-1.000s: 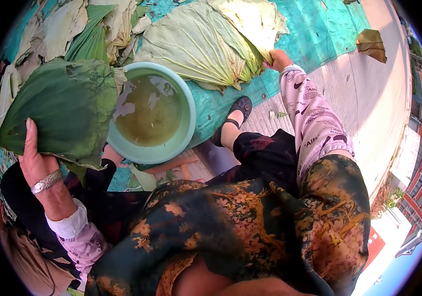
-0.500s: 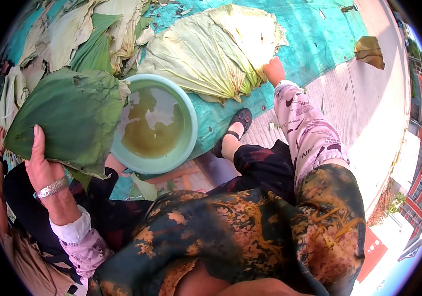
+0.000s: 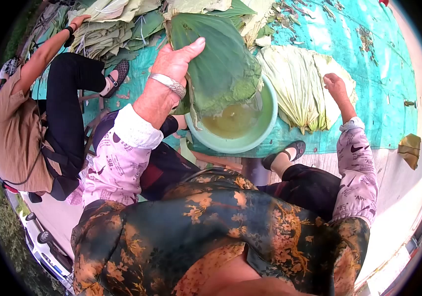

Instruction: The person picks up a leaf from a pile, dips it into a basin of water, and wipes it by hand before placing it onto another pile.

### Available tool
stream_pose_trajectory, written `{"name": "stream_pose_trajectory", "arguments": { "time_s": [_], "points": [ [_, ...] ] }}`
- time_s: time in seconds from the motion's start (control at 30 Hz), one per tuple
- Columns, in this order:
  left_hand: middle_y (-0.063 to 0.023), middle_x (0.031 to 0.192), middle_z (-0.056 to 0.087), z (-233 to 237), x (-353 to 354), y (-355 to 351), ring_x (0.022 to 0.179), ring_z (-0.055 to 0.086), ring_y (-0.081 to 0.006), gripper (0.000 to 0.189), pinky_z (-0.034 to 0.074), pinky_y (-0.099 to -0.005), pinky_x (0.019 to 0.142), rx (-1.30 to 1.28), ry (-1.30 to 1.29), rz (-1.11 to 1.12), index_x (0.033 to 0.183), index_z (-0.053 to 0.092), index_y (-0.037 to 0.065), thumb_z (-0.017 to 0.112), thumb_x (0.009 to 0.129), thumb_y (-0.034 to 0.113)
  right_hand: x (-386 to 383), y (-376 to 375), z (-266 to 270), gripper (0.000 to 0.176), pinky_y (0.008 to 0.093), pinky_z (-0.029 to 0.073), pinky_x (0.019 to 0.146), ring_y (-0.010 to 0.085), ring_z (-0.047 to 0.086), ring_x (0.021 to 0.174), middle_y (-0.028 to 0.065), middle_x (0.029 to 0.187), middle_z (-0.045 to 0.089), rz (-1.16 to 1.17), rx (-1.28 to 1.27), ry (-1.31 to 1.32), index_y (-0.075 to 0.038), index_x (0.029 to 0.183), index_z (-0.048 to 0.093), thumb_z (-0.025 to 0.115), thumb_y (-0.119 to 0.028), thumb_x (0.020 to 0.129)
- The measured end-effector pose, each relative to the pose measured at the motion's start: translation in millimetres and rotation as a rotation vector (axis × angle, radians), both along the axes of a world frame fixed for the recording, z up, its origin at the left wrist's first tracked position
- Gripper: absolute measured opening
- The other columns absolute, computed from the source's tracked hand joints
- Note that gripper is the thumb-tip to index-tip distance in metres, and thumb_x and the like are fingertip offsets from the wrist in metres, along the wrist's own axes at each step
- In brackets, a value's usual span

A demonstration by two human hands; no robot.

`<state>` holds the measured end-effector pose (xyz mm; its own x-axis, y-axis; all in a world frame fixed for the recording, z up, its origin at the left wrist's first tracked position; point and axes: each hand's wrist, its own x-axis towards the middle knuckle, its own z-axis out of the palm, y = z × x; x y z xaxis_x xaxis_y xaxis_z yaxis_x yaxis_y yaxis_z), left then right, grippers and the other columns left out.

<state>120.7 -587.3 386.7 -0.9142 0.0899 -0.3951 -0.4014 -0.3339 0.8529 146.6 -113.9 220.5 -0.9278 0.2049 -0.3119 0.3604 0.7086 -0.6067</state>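
A folded green lotus leaf (image 3: 221,64) is in my left hand (image 3: 174,64), my thumb lying along its front face and my fingers behind it. Its lower part overlaps the pale green basin (image 3: 269,116), which holds murky, yellowish water (image 3: 230,122). To the right of the basin, a pile of pale, dried lotus leaves (image 3: 295,89) lies fanned out on the teal tarp. Over the right side of that pile is my right hand (image 3: 337,88), its fingers loosely bent and slightly apart, with nothing visible in them.
On the left a person in a tan shirt (image 3: 16,135) has a hand (image 3: 79,20) on a stack of leaves (image 3: 100,39). More leaves lie behind the basin on the tarp (image 3: 388,74). A brown leaf scrap (image 3: 409,150) lies on the pavement at right.
My view has swung left, bringing the person and leaf stack into sight. The green leaf has turned more upright in my left hand. My right hand has shifted from the pale pile's edge onto it.
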Motion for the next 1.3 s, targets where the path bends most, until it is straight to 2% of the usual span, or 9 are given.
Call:
{"name": "stream_pose_trajectory", "arguments": {
  "time_s": [0.03,0.13,0.2,0.27,0.37,0.6,0.8,1.03,1.3],
  "points": [
    [-0.0110,0.094,0.060,-7,0,0,0.081,0.060,-0.0206,0.036,0.051,-0.0347,0.071,0.012,-0.025,-0.009,0.103,0.050,0.000,0.068,0.076,0.013,-9,-37,28,0.023,0.0266,0.050,0.065,0.0141,0.060,0.071,0.0103,0.085,0.062,0.077,-0.127,0.109,0.000,0.096,0.059,0.059,-0.019,0.082],
    [-0.0115,0.097,0.060,-4,4,16,0.086,0.060,-0.0212,0.032,0.051,-0.0370,0.076,0.036,-0.091,-0.021,0.105,0.051,0.000,0.066,0.078,0.011,-26,-126,106,0.024,0.0285,0.048,0.075,0.0149,0.060,0.084,0.0091,0.092,0.062,0.215,-0.225,0.200,-0.003,0.103,0.055,0.057,-0.018,0.084],
    [-0.0114,0.096,0.060,-10,9,25,0.084,0.061,-0.0209,0.033,0.052,-0.0361,0.074,-0.053,-0.113,-0.041,0.105,0.050,0.000,0.066,0.078,0.011,-26,-176,134,0.026,0.0291,0.048,0.073,0.0152,0.059,0.080,0.0080,0.091,0.061,0.393,-0.172,0.346,-0.006,0.105,0.054,0.058,-0.019,0.084],
    [-0.0101,0.093,0.061,-23,9,27,0.081,0.061,-0.0190,0.032,0.052,-0.0330,0.071,-0.030,-0.114,-0.138,0.105,0.052,0.000,0.065,0.078,0.012,-24,-211,150,0.029,0.0287,0.049,0.069,0.0158,0.059,0.076,0.0074,0.089,0.060,0.474,-0.179,0.430,-0.007,0.106,0.053,0.062,-0.018,0.081],
    [-0.0090,0.093,0.062,-35,13,39,0.078,0.061,-0.0174,0.031,0.052,-0.0308,0.069,0.023,-0.034,-0.268,0.104,0.054,0.000,0.065,0.079,0.013,-16,-240,164,0.033,0.0332,0.048,0.072,0.0233,0.058,0.084,0.0080,0.094,0.057,0.553,0.010,0.659,-0.010,0.106,0.052,0.064,-0.020,0.077],
    [-0.0049,0.091,0.062,-47,20,58,0.079,0.059,-0.0133,0.022,0.049,-0.0275,0.071,-0.082,0.049,-0.323,0.101,0.059,0.002,0.062,0.081,0.012,-4,-248,161,0.024,0.0374,0.042,0.073,0.0272,0.052,0.085,0.0076,0.088,0.054,0.668,0.237,0.889,-0.007,0.088,0.056,0.066,-0.012,0.068],
    [-0.0040,0.093,0.062,-56,15,53,0.082,0.057,-0.0124,0.021,0.047,-0.0266,0.074,-0.068,0.142,-0.300,0.102,0.059,0.003,0.061,0.081,0.010,11,-261,175,0.024,0.0365,0.041,0.070,0.0263,0.051,0.080,0.0065,0.083,0.052,0.685,0.408,0.933,-0.010,0.086,0.056,0.067,-0.011,0.065],
    [-0.0043,0.095,0.062,-57,16,50,0.084,0.057,-0.0123,0.023,0.046,-0.0268,0.075,-0.159,0.204,-0.327,0.102,0.059,0.003,0.062,0.079,0.007,25,-270,154,0.020,0.0367,0.044,0.065,0.0293,0.055,0.075,0.0085,0.075,0.055,0.546,0.135,0.687,-0.009,0.084,0.050,0.065,-0.010,0.070],
    [-0.0053,0.105,0.057,-50,15,38,0.095,0.054,-0.0132,0.044,0.043,-0.0272,0.086,0.155,0.143,-0.525,0.114,0.049,0.001,0.067,0.075,0.010,26,-256,148,0.016,0.0324,0.049,0.067,0.0276,0.062,0.075,0.0110,0.078,0.061,0.457,-0.167,0.555,-0.006,0.088,0.047,0.058,-0.005,0.077]
  ]
}}
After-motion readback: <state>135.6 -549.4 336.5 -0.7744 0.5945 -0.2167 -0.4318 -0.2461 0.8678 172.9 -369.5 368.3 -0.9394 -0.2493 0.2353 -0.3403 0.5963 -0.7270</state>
